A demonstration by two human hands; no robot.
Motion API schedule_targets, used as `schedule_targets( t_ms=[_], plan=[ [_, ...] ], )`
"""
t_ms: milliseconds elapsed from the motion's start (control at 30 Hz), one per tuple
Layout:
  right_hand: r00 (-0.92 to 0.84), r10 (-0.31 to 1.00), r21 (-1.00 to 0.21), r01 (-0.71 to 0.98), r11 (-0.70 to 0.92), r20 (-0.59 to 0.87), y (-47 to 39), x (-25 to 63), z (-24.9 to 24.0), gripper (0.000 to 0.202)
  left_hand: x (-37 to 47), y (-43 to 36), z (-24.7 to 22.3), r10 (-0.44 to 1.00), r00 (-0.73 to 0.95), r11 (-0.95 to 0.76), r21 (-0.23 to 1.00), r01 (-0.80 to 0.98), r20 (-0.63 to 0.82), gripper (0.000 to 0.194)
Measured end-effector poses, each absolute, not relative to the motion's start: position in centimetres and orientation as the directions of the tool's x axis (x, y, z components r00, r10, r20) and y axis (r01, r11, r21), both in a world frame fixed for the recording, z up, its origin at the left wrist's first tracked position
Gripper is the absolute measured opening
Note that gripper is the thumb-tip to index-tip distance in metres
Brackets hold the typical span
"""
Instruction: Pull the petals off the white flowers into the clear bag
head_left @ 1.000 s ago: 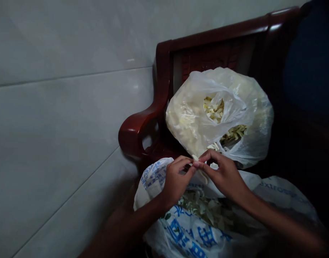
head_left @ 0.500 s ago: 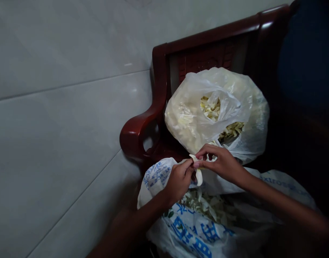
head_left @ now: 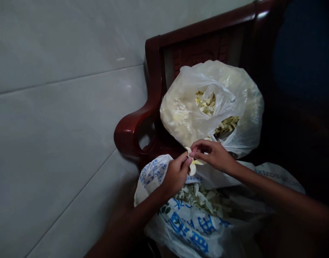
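A cream-white flower [head_left: 192,168] with a yellow centre and curled petals is held between my two hands above an open printed sack. My left hand [head_left: 177,172] pinches it from the left with thumb and finger. From the right, the thumb and fingertips of my right hand [head_left: 212,154] close on its upper part, nearly touching the left fingers. Below lies the white sack [head_left: 191,229] with blue lettering, its mouth open on many pale petals or flowers [head_left: 204,199]. Just behind my hands sits a bulging clear plastic bag [head_left: 177,104] with yellowish flower pieces [head_left: 206,102] showing through its openings.
The clear bag rests on a dark red wooden bench [head_left: 153,64], whose curved armrest [head_left: 126,136] juts out left of my hands. A grey tiled wall [head_left: 59,125] stands along the left. The right side is very dark.
The flower has turned in my fingers, and its yellow centre and a petal pointing right now show. My view has shifted slightly, so everything sits a little further left and higher.
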State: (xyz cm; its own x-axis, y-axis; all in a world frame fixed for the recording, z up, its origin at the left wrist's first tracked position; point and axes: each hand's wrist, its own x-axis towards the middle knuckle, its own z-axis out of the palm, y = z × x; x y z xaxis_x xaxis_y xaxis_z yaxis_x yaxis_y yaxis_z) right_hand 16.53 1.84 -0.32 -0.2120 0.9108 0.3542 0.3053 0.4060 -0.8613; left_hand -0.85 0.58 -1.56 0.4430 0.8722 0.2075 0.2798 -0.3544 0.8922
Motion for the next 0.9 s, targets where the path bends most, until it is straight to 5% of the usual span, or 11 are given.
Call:
schedule_targets(
  t_ms=[267, 533, 733, 900],
  plan=[
    [-0.224, 0.887, -0.669, 0.589, 0.453, 0.404, 0.7, 15.2, -0.7, 0.017, -1.1, 0.6, -2.5, 0.887, 0.292, -0.461, 0.625, 0.630, 0.359, 0.012],
    [-0.159, 0.887, -0.667, 0.605, 0.435, 0.434, 0.3, 14.6, -0.1, 0.013, -1.3, 0.7, -1.5, 0.894, 0.265, -0.448, 0.720, 0.529, 0.362, 0.013],
    [-0.172, 0.849, -0.597, 0.642, 0.481, 0.499, 0.6, 14.9, 0.4, 0.009, -2.1, 0.8, -1.4, 0.816, 0.303, -0.536, 0.447, 0.716, 0.493, 0.010],
    [-0.110, 0.766, -0.557, 0.621, 0.551, 0.634, 1.1, 15.4, 1.3, 0.010, -2.8, 1.9, -0.1, 0.834, 0.045, -0.487, 0.694, 0.531, 0.550, 0.016]
  ],
)
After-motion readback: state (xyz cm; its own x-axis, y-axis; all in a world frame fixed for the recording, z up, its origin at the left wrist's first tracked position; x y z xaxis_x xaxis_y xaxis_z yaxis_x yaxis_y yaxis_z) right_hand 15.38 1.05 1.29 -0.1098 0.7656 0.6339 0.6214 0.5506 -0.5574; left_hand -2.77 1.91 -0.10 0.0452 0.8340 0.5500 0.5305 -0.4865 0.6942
